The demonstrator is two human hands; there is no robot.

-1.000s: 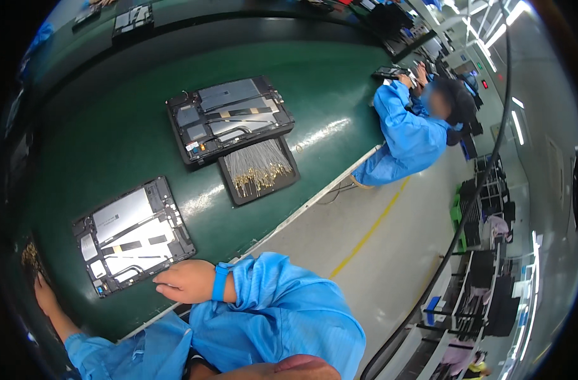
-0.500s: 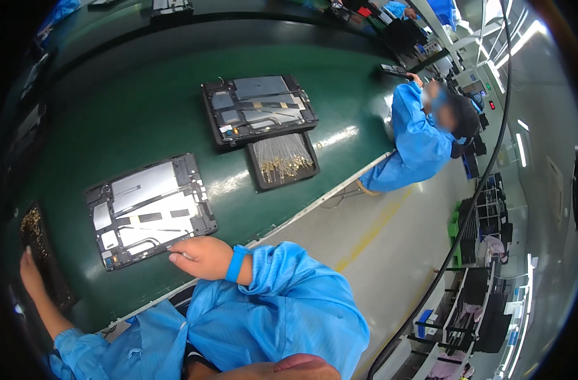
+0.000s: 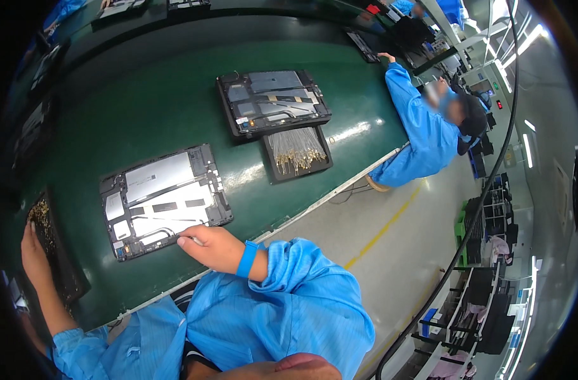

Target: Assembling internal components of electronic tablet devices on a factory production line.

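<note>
An opened tablet-like device [image 3: 159, 180], with silver plates in a black frame, lies on the green bench before me. My right hand [image 3: 212, 247], with a blue band at its wrist, is at the device's near edge. Its thumb and fingers are pinched together; whatever is between them is too small to make out. At the far left is a dark tray [image 3: 64, 269] holding many tiny gold-coloured parts [image 3: 42, 221]. My left hand [image 3: 36, 253] is at that tray's left side, fingers stretched along it and fingertips beside the parts.
A second opened device [image 3: 273, 101] rests on a black tray farther back. Partly under it, a black box [image 3: 298, 171] holds thin grey strands with gold ends. A co-worker in blue [image 3: 422, 126] reaches to another device [image 3: 363, 45]. The bench edge [image 3: 320, 201] runs diagonally to the right.
The bench things sit farther right in view. My left fingers are closer to the gold parts. My right hand stays at the device's edge. The co-worker's arm has stretched out with the far device.
</note>
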